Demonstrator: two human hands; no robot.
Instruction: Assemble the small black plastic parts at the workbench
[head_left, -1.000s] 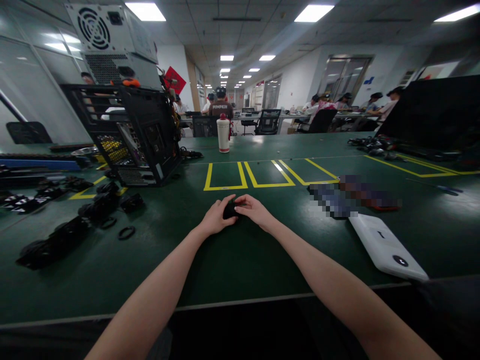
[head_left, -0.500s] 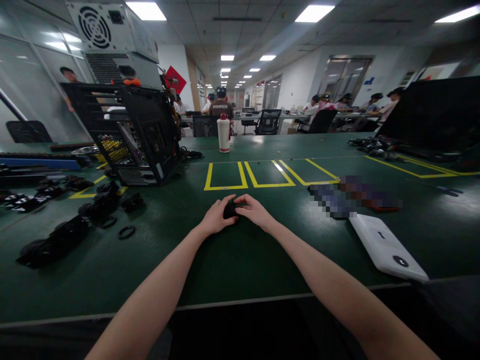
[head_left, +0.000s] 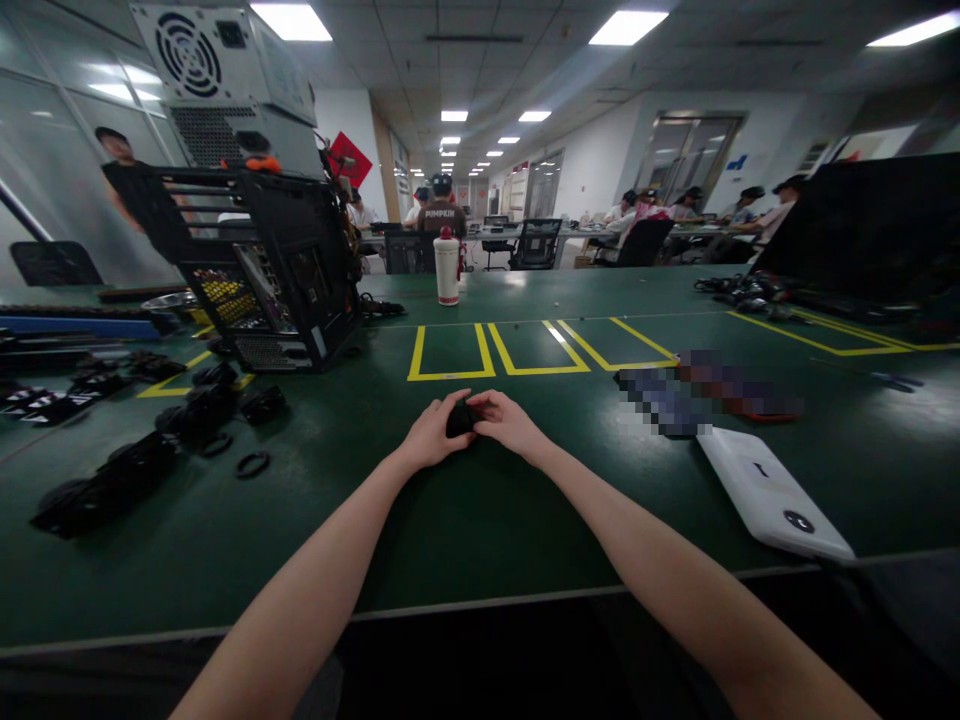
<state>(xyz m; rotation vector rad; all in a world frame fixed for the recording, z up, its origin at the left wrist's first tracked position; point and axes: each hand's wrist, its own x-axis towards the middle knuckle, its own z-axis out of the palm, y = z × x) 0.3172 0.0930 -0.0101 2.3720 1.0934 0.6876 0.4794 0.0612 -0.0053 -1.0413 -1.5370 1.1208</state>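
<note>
My left hand curls around a small dark black part low over the green table, thumb and fingers on either side of it. On the part's other side, my right hand has its fingers bent in and pinched at its right edge. The fingers cover much of the part, so its exact kind is hidden. To the left lie two black rings, a lone black part and a row of similar black pieces.
An open black computer case with a power supply on top stands at the left. Yellow tape outlines lie ahead, a white cup behind them. A white device lies right. A person stands far left.
The person at far left has moved further into view beside the computer case. My right fingers have shifted very slightly at the black part; my left hand looks unchanged.
</note>
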